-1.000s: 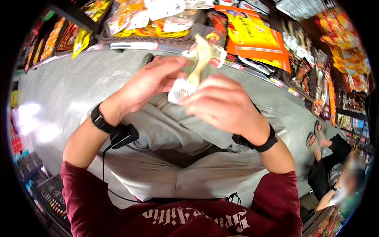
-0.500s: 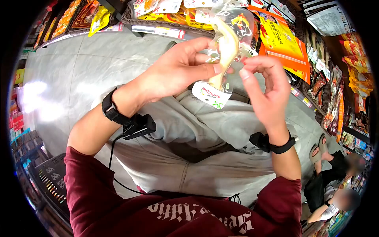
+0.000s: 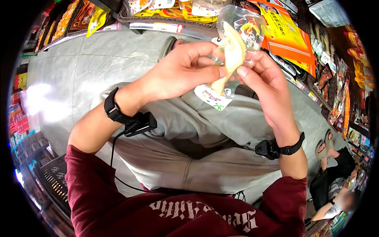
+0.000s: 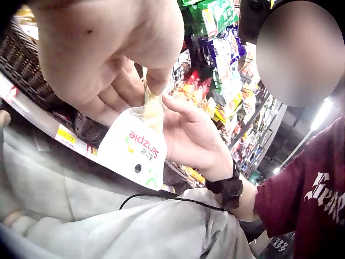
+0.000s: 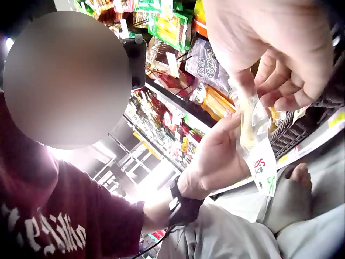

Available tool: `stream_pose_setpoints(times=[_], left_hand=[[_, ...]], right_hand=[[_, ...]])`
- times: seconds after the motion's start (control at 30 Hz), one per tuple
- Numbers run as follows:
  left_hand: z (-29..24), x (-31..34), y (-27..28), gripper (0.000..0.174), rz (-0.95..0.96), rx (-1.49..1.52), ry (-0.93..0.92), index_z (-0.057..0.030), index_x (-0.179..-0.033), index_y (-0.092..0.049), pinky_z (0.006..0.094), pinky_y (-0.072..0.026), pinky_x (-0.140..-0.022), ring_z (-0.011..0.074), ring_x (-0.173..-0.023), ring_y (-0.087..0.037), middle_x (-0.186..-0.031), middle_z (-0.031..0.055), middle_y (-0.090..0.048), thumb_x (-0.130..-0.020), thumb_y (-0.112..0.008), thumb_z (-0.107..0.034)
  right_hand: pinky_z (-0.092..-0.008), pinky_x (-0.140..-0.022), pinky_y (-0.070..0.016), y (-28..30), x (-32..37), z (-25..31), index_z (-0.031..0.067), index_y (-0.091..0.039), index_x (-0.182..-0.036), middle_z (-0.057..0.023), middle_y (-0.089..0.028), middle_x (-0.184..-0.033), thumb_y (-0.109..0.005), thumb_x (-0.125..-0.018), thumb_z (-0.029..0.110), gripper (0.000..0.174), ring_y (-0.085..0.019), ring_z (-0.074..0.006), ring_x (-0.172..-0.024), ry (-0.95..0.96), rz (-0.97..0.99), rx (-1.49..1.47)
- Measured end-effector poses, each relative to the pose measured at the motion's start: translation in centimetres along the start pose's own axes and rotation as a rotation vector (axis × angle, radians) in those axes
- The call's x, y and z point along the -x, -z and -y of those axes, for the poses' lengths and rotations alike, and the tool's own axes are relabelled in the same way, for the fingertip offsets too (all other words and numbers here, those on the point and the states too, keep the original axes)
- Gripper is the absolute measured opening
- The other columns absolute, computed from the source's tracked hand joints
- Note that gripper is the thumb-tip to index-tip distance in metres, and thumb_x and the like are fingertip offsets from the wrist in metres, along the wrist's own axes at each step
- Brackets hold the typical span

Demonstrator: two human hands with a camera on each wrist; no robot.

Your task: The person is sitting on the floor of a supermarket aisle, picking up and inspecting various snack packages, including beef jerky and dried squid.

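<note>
A clear sealed pack [image 3: 234, 49] with a pale, bone-shaped food piece and a white label end is held up between both hands in the head view. The left hand [image 3: 185, 71] pinches its left side, thumb on the front. On the opposite edge the right hand [image 3: 268, 81] pinches the plastic between thumb and fingers. The white label [image 4: 135, 148] hangs below the left hand [image 4: 113, 48] in the left wrist view. In the right wrist view the pack [image 5: 249, 127] lies between the right hand [image 5: 275, 48] and the left hand [image 5: 218, 159].
A shelf edge with price tags [image 3: 162, 27] runs along the front, under baskets of packed snacks. An orange and yellow bag [image 3: 286, 33] lies at the right of it. A black crate [image 3: 53, 177] stands at the lower left. Another person [image 3: 333, 197] sits low at the right.
The right hand, apart from the pack half a second ago, has moved in and taken hold of its right side. The left hand keeps its grip, and the pack has shifted slightly right.
</note>
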State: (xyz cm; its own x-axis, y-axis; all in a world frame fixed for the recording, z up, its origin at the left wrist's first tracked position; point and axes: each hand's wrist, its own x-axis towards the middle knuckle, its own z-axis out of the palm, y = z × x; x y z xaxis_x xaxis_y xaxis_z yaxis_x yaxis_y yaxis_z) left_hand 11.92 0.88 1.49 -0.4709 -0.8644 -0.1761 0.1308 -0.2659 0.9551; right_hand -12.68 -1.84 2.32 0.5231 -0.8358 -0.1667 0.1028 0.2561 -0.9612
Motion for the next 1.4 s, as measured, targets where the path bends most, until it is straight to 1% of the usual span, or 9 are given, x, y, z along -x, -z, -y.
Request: stream_pose_setpoints(times=[0.17, 0.27, 0.47, 0.53, 0.63, 1.07, 1.17, 1.23, 1.4], left_hand=[[0.7, 0.0, 0.2, 0.026, 0.026, 0.021, -0.044, 0.0016, -0.133, -0.061, 0.028, -0.0542, -0.096, 0.0112, -0.109, -0.069, -0.12, 0.0113, -0.075, -0.109, -0.061, -0.01], [0.1, -0.1, 0.3, 0.024, 0.02, -0.016, 0.033, 0.002, -0.129, -0.064, 0.0278, -0.0537, -0.097, 0.0108, -0.11, -0.068, -0.12, 0.009, -0.074, -0.11, -0.061, -0.012], [-0.8, 0.4, 0.0, 0.024, -0.092, -0.134, 0.045, -0.0005, -0.11, -0.072, 0.0234, -0.0469, -0.077, 0.0036, -0.087, -0.058, -0.098, -0.0036, -0.07, -0.11, -0.062, -0.022], [-0.1, -0.2, -0.4, 0.024, -0.108, -0.111, -0.089, -0.0019, -0.104, -0.072, 0.0234, -0.0378, -0.067, 0.002, -0.078, -0.047, -0.087, -0.0077, -0.061, -0.11, -0.061, -0.023], [-1.1, 0.2, -0.2, 0.023, -0.105, -0.204, -0.027, -0.0018, -0.103, -0.071, 0.0242, -0.0364, -0.066, 0.0022, -0.076, -0.045, -0.083, -0.0078, -0.056, -0.109, -0.061, -0.021], [-0.7, 0.3, 0.0, 0.024, -0.127, -0.267, -0.089, -0.0023, -0.1, -0.07, 0.0254, -0.038, -0.066, 0.0045, -0.076, -0.044, -0.081, -0.0055, -0.051, -0.11, -0.06, -0.021], [-0.4, 0.1, 0.4, 0.019, -0.097, -0.339, -0.015, -0.0018, -0.106, -0.07, 0.0248, -0.0445, -0.072, 0.0037, -0.082, -0.052, -0.088, -0.0049, -0.058, -0.109, -0.062, -0.019], [0.8, -0.4, 0.1, 0.015, -0.041, -0.11, -0.04, -0.0004, -0.113, -0.066, 0.0251, -0.0502, -0.081, 0.0042, -0.093, -0.059, -0.097, -0.0034, -0.065, -0.108, -0.065, -0.014], [1.0, -0.4, 0.3, 0.016, -0.004, -0.103, -0.034, 0.0002, -0.117, -0.063, 0.0259, -0.052, -0.088, 0.0057, -0.1, -0.062, -0.105, -0.0013, -0.067, -0.105, -0.068, -0.009]], right_hand=[[-0.0315, -0.094, -0.0585, -0.4, -0.1, 0.1, -0.0036, -0.06, -0.128, -0.0116, -0.073, -0.117, -0.066, -0.104, 0.002, 0.026, -0.073, -0.0184, -0.105, 0.0, -0.016, 0.001], [-0.0317, -0.095, -0.0582, -0.4, -0.2, -0.1, -0.0039, -0.06, -0.128, -0.0118, -0.073, -0.117, -0.065, -0.103, 0.002, 0.026, -0.072, -0.0181, -0.107, -0.014, -0.009, 0.015], [-0.0305, -0.098, -0.0555, 0.0, -0.5, -0.5, -0.0031, -0.061, -0.129, -0.0097, -0.073, -0.117, -0.065, -0.103, 0.001, 0.026, -0.07, -0.0143, -0.109, -0.033, 0.0, 0.05], [-0.0297, -0.098, -0.0548, 0.2, -0.4, -0.4, -0.0026, -0.062, -0.129, -0.0089, -0.074, -0.117, -0.065, -0.104, 0.002, 0.026, -0.069, -0.0129, -0.108, -0.033, -0.004, 0.075], [-0.0277, -0.095, -0.0539, 0.1, -0.4, -0.4, -0.0005, -0.064, -0.126, -0.0065, -0.074, -0.117, -0.066, -0.104, 0.002, 0.022, -0.068, -0.0101, -0.105, -0.02, 0.025, 0.037], [-0.0231, -0.089, -0.0516, -0.5, -0.2, -0.5, 0.0032, -0.065, -0.122, -0.0001, -0.072, -0.112, -0.068, -0.103, 0.003, 0.02, -0.065, -0.0052, -0.104, -0.054, 0.006, 0.024], [-0.0229, -0.086, -0.0512, -0.1, -0.4, -0.9, 0.0038, -0.066, -0.121, 0.0013, -0.071, -0.11, -0.067, -0.104, 0.006, 0.018, -0.064, -0.0042, -0.1, -0.057, 0.001, 0.044], [-0.0229, -0.085, -0.0509, 0.1, -0.5, -1.1, 0.0041, -0.067, -0.121, 0.0021, -0.071, -0.109, -0.067, -0.104, 0.008, 0.017, -0.063, -0.0037, -0.098, -0.053, 0.005, 0.064], [-0.023, -0.084, -0.0507, 0.5, -0.5, -1.3, 0.0041, -0.068, -0.124, 0.0033, -0.07, -0.108, -0.067, -0.105, 0.011, 0.02, -0.062, -0.0037, -0.098, -0.052, 0.037, 0.103]])
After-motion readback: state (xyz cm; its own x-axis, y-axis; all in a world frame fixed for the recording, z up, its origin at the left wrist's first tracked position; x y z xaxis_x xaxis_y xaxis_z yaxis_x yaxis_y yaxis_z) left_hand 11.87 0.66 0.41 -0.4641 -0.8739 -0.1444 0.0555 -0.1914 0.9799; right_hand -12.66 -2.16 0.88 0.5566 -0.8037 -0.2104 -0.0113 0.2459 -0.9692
